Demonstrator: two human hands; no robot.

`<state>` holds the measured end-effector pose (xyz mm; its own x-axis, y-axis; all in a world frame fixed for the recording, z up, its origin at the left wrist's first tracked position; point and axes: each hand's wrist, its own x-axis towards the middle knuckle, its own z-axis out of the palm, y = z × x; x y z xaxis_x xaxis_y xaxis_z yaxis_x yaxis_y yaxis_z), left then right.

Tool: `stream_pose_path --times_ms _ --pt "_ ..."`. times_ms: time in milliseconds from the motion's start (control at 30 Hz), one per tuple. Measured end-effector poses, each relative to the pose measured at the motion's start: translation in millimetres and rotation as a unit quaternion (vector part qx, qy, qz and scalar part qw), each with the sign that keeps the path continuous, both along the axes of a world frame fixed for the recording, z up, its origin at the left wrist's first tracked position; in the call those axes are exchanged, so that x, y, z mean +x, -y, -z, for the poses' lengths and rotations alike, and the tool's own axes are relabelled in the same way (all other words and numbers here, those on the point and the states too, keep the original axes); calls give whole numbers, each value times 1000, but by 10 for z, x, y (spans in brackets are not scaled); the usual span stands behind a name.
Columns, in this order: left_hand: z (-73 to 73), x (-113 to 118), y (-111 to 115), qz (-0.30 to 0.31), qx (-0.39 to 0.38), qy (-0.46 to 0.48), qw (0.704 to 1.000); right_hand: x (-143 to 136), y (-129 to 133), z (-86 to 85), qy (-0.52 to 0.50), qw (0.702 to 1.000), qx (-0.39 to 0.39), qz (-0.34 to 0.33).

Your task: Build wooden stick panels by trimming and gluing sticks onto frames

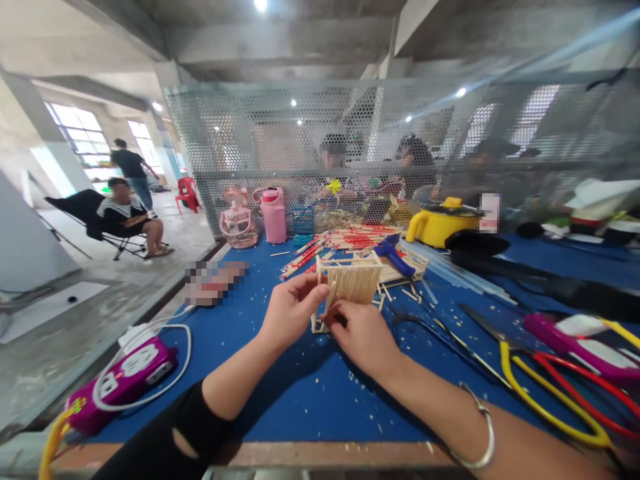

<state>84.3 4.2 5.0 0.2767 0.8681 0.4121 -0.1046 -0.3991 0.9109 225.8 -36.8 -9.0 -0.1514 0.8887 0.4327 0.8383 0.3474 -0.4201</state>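
Observation:
A small frame made of pale wooden sticks point(355, 281) is held up over the blue table, its slatted side facing right. My left hand point(291, 308) grips its left edge, the thumb pressed on a stick and the fingers behind. At the lower front, my right hand point(364, 333) has its fingers curled against the frame, pinching near its lower left part; the fingertips are partly hidden. Just behind lies a blue glue gun point(395, 255). A pile of loose sticks with red wrappers point(350, 239) spreads behind the frame.
Scissors with yellow and red handles point(520, 373) and black-handled pliers point(413, 317) lie to the right. A purple power strip point(123, 380) is at left. A yellow pot point(443, 223), a pink bottle point(273, 217) and clear glue sticks point(465, 273) stand or lie behind, before a perforated metal screen point(280, 147).

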Motion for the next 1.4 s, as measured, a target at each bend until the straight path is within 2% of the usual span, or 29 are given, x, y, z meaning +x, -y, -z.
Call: stream_pose_path --times_ms 100,300,600,700,767,867,933,1033,1100,1200,1300,1400 --pt "8 18 5 25 -25 22 999 -24 15 -20 34 999 7 20" --pt "27 27 -25 -12 -8 -13 1000 -32 22 -19 96 994 20 46" --pt "38 13 -34 -23 21 -34 999 -38 19 3 106 993 23 34" --pt "33 6 -17 -35 29 -52 998 -15 67 -29 52 997 58 -3" --pt "32 1 -8 -46 31 -71 996 44 93 -69 -21 989 142 -23" --pt "45 0 -7 -62 33 -90 993 186 60 -132 -149 944 294 33" --pt "62 3 -15 -72 36 -94 992 284 -21 -150 -227 917 317 84" --pt "87 4 -27 -93 37 -104 990 371 -166 -113 -293 928 211 95" --pt "94 1 -26 -112 39 -123 985 376 -233 -65 -325 939 101 56" --pt "89 -5 -16 -138 56 -155 977 345 -274 -10 -350 936 -32 -22" --pt "87 -13 -16 -141 63 -161 975 335 -284 4 -336 938 -81 -36" --pt "97 -28 -38 -125 58 -157 978 356 -292 -1 -327 941 -85 -36"
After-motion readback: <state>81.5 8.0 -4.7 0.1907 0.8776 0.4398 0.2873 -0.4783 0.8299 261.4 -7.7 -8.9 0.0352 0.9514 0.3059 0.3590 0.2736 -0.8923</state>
